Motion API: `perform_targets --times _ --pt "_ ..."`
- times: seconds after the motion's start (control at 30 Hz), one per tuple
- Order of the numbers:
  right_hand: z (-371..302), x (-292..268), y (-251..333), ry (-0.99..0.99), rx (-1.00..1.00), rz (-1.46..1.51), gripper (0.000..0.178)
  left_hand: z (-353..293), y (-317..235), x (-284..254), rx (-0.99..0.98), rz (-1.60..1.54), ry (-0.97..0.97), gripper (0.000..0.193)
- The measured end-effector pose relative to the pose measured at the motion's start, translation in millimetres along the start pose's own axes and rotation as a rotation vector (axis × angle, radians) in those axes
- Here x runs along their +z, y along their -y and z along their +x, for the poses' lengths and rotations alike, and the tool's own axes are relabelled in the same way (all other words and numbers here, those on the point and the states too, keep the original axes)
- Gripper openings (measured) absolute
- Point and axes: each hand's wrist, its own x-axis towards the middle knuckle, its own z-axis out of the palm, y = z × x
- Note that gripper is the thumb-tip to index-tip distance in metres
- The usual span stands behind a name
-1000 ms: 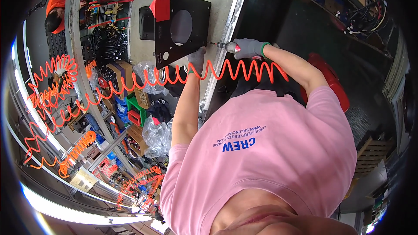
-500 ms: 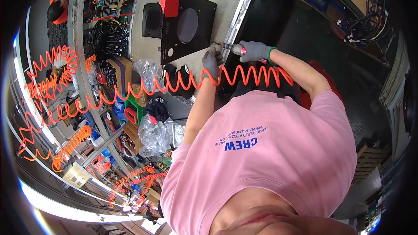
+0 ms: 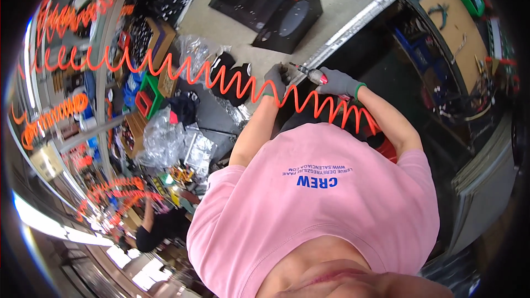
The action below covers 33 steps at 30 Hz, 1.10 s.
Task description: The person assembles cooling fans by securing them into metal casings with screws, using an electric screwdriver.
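Observation:
My right hand (image 3: 341, 84), in a grey glove with a green cuff, is closed around a powered screwdriver (image 3: 313, 75). The tool has a silver-grey front and a red band, and its thin bit points left. An orange coiled hose (image 3: 369, 121) runs from beside this hand leftward across the view. My left hand (image 3: 275, 80), gloved the same way, has its fingers drawn together close to the bit's tip; whatever they pinch is too small to make out. Just beyond both hands stands a black panel (image 3: 306, 19) with a large round opening and a red piece on its upper edge.
A flat black part (image 3: 248, 0) lies behind the panel on the grey worktop (image 3: 337, 0), whose metal edge (image 3: 364, 19) slants rightward. Clear plastic bags (image 3: 163, 138) and a green bin (image 3: 149, 96) are at left. Another person (image 3: 157, 234) is at lower left. Pliers (image 3: 440, 15) lie at far right.
The view has turned, so the panel now appears farther up and to the right. Both hands sit slightly lower and to the right, with the screwdriver still in my right hand.

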Motion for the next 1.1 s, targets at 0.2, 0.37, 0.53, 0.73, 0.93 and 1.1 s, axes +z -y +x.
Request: perform_targets --times 0.2,0.37,0.53,0.73,0.93,1.1 --pt "89 30 25 -0.087 -0.163 0.124 0.068 -23 -5 -73 -0.148 -0.377 0.090 0.013" --pt "108 32 103 0.058 -0.137 0.488 0.061 -26 -1 -195 -0.072 -0.330 -0.024 0.020" --pt "88 31 88 -0.183 -0.327 0.460 0.039 -48 12 -307 0.325 0.446 -0.028 0.027" --pt "41 -13 91 -1.068 -0.408 0.791 0.030 -77 -31 -225 0.290 -0.222 -0.370 0.026" --pt "65 -36 150 -1.400 -0.438 0.688 0.075 -109 -87 -76 0.422 0.377 0.271 0.022" --pt "55 -39 167 -0.995 -0.566 1.056 0.076 -78 -87 -28 0.461 0.626 0.706 0.022"
